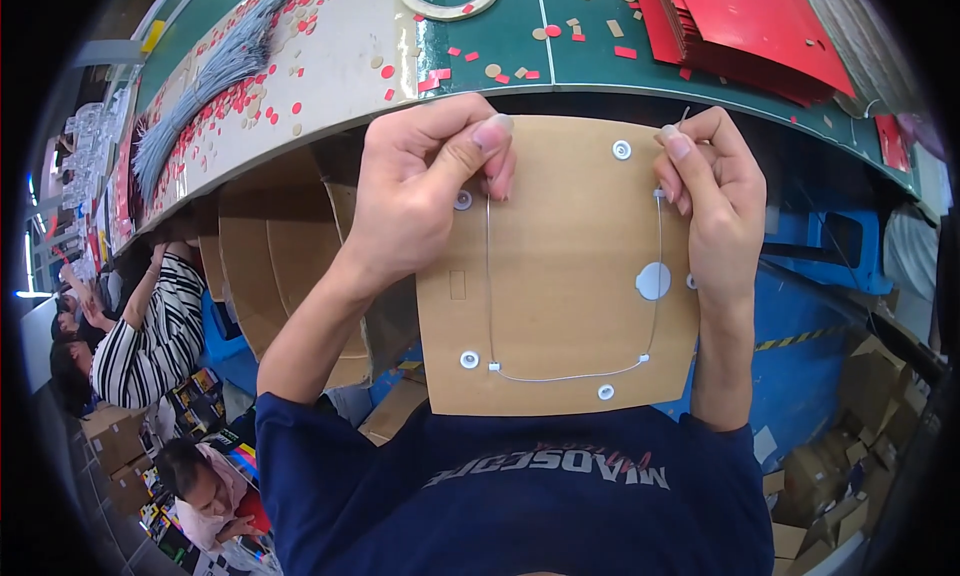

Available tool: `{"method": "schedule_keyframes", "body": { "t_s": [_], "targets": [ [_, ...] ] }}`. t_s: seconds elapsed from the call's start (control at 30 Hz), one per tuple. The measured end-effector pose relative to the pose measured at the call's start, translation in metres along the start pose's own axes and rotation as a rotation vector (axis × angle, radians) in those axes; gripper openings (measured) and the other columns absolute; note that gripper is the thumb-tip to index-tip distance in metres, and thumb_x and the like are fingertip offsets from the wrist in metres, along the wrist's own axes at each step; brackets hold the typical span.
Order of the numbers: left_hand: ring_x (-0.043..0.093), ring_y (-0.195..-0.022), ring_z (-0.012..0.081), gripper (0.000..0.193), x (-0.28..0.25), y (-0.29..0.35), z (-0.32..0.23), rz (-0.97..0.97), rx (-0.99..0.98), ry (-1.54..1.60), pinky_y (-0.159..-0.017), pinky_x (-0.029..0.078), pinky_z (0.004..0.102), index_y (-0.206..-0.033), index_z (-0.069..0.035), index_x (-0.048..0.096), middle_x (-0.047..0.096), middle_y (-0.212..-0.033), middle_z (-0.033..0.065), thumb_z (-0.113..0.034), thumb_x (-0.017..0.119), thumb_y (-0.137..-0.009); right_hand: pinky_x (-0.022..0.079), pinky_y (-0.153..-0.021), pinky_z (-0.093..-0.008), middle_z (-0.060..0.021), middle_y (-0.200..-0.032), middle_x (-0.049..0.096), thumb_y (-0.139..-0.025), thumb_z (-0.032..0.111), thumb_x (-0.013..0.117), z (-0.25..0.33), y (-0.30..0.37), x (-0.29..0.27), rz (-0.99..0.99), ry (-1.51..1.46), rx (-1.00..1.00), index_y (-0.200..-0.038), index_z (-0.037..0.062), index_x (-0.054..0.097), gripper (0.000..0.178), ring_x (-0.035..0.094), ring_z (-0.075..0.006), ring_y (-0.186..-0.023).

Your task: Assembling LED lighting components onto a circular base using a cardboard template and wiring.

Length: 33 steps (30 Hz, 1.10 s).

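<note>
Pinching thin grey cord [560, 380] over squarish cardboard [570, 266].

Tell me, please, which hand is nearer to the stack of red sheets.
Right. The right hand is just below the stack of red sheets in the picture; the left hand is farther off, to its lower left.

Between the left hand [412, 201] and right hand [715, 196], the cardboard panel [570, 276] is tan, its eyelets [622, 150] white, its cord [490, 286] silvery. Beyond the right hand, stacked sheets [765, 26] are red; beyond the left, bundled cords [215, 71] are grey. Below both, the T-shirt [430, 526] is navy; well left, another person's top [160, 321] is striped black and white.
</note>
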<state>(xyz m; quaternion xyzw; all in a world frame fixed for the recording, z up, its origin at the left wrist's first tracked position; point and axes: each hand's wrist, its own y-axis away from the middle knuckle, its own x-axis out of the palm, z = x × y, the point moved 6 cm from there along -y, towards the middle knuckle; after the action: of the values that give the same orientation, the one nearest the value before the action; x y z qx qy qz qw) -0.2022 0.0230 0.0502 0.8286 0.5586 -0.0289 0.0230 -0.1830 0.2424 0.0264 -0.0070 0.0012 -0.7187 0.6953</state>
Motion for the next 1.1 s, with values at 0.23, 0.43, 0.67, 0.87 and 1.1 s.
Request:
{"method": "schedule_keyframes", "body": {
  "t_s": [0.23,0.43,0.67,0.87,1.1],
  "targets": [
    [0.059,-0.065,0.0127,0.021,0.001,0.004,-0.006,-0.058,0.092,-0.144,-0.061,0.047,0.0254,-0.080,0.002,0.059,0.061,-0.069,0.0059,-0.003,0.055,-0.100,0.032,-0.057,-0.0182,0.0020,-0.069,0.058,-0.104,0.011,0.057,0.005,-0.001,0.003,0.032,0.048,0.040,-0.093,0.0039,0.059,0.013,0.042,-0.0001,-0.061],
    [0.062,-0.071,0.0266,0.016,0.024,0.010,-0.033,-0.001,0.541,-0.729,-0.060,0.051,0.0353,-0.091,0.000,0.065,0.063,-0.081,0.0116,0.011,0.067,-0.078,0.044,-0.062,-0.0201,-0.0038,-0.086,0.071,-0.093,-0.002,0.069,0.010,0.003,0.003,0.071,0.385,-0.095,-0.104,-0.0021,0.076,0.013,0.061,-0.0066,-0.073],
    [0.059,-0.072,0.0234,0.040,0.029,0.022,-0.030,-0.033,0.515,-0.881,-0.057,0.049,0.0339,-0.104,-0.003,0.075,0.053,-0.075,0.0061,0.012,0.071,-0.066,0.044,-0.058,-0.0213,-0.0049,-0.087,0.071,-0.086,-0.006,0.073,0.017,0.008,0.007,0.175,0.401,-0.201,-0.102,0.0019,0.080,0.019,0.062,-0.0075,-0.070],
    [0.060,-0.067,0.0212,0.032,0.031,0.021,-0.030,-0.039,0.630,-0.822,-0.055,0.049,0.0327,-0.093,-0.002,0.075,0.058,-0.073,0.0063,0.012,0.073,-0.064,0.047,-0.057,-0.0234,-0.0065,-0.079,0.069,-0.078,-0.009,0.076,0.020,0.014,0.013,0.120,0.463,-0.381,-0.097,0.0021,0.080,0.022,0.064,-0.0123,-0.066],
    [0.062,-0.065,0.0191,0.022,0.030,0.016,-0.030,-0.041,0.528,-0.759,-0.058,0.046,0.0293,-0.089,-0.002,0.077,0.066,-0.073,0.0055,0.008,0.081,-0.069,0.048,-0.055,-0.0257,-0.0071,-0.077,0.068,-0.074,-0.009,0.078,0.024,0.022,0.015,0.127,0.547,-0.540,-0.094,0.0026,0.080,0.024,0.065,-0.0161,-0.065]
  ]
}}
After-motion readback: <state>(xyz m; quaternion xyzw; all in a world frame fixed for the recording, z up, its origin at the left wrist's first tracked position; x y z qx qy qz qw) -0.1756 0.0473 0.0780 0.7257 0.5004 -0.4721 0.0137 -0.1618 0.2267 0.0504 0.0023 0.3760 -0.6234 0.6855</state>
